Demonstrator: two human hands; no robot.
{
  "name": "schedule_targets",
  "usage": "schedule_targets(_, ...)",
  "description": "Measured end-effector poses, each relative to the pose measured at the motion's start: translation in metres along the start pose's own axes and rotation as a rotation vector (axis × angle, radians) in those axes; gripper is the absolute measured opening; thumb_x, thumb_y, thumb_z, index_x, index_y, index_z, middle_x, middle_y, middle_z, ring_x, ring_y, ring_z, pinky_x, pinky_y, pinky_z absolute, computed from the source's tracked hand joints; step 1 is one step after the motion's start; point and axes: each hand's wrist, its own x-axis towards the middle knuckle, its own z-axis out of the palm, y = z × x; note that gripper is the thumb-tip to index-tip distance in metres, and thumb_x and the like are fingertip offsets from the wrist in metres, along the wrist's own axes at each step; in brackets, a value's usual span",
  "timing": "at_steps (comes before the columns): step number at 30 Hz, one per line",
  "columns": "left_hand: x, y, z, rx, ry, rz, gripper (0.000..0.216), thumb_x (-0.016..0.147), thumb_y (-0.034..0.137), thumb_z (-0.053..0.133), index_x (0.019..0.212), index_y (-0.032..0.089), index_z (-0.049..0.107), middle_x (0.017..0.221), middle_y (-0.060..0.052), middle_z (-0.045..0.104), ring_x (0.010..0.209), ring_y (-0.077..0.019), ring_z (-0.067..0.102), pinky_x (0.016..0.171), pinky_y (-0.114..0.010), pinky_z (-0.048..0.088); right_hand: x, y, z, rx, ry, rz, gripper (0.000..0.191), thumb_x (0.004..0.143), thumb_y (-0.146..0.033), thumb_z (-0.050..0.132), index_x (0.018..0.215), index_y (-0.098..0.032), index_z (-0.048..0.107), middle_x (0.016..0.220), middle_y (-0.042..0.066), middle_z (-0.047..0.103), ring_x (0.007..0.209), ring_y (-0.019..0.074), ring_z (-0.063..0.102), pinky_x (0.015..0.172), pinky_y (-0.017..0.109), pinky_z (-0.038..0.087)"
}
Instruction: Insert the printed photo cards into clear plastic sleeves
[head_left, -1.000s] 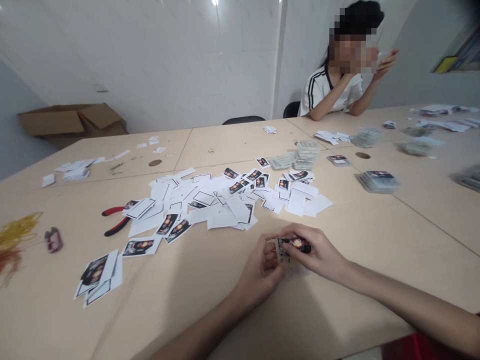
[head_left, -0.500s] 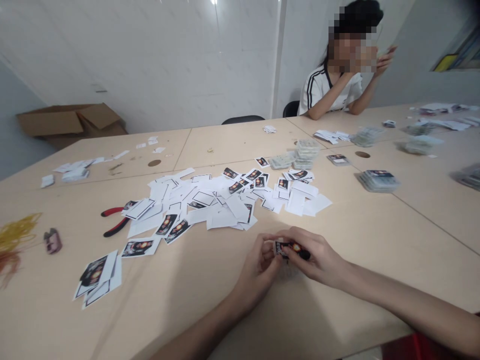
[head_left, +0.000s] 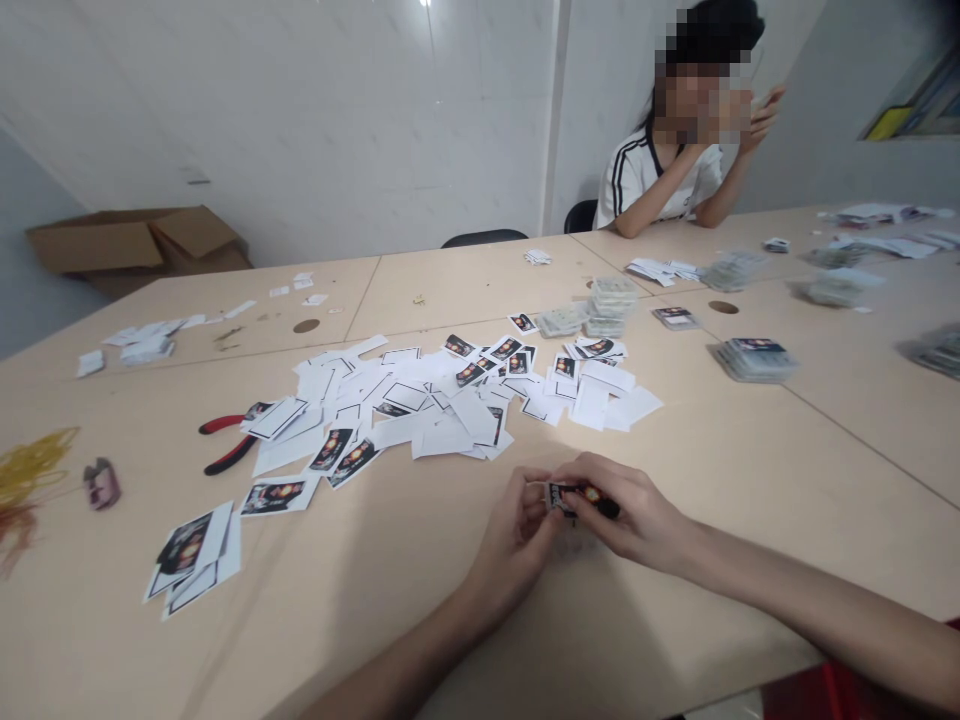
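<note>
Close to my side of the table, both of my hands hold one small clear plastic case with a dark printed label (head_left: 592, 495) on its upper part. My left hand (head_left: 517, 535) grips its left end, thumb in front and fingers curled behind. On the right end, my right hand (head_left: 634, 515) presses the label with its thumb while its fingers fold over the top. Part of the case is hidden by the fingers. Just beyond lies a loose heap of white cards and printed labels (head_left: 442, 420).
Red-handled pliers (head_left: 229, 445), a small pink object (head_left: 101, 483) and yellow strands (head_left: 34, 465) lie left. Clear cases (head_left: 611, 305) stand in stacks behind the heap, with more cases (head_left: 754, 360) to the right. A person (head_left: 660, 185) sits across; a cardboard box (head_left: 97, 245) stands far left.
My hands keep almost the same grip on the case, with only a slight shift of the label. The whole view has moved a little; the co-worker's raised hand is slightly lower.
</note>
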Motion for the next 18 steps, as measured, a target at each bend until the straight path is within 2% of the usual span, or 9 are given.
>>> schedule_targets(9,0.0003,-0.0013,-0.0001,0.003,-0.007,0.001,0.020,0.079,0.020,0.045,0.098,0.018,0.038,0.102,-0.010,0.056,0.092,-0.0182,0.054,0.080,-0.033,0.040,-0.0002,0.0015,-0.0008,-0.010,0.011,-0.011,0.013,0.080,-0.013,0.041,0.090,-0.017,0.048,0.081,0.006,0.055,0.073,0.0130,0.052,0.062,0.024,0.043)
schedule_targets(18,0.0004,0.0003,0.0006,0.063,0.015,-0.052,0.022,0.077,0.025,0.049,0.096,0.018,0.040,0.092,-0.007,0.059,0.077,-0.0149,0.057,0.068,-0.028,0.041,0.0012,0.0036,-0.0011,-0.019,-0.002,0.048,0.013,0.080,-0.013,0.043,0.089,-0.017,0.051,0.077,0.004,0.054,0.071,0.0117,0.051,0.061,0.022,0.042)
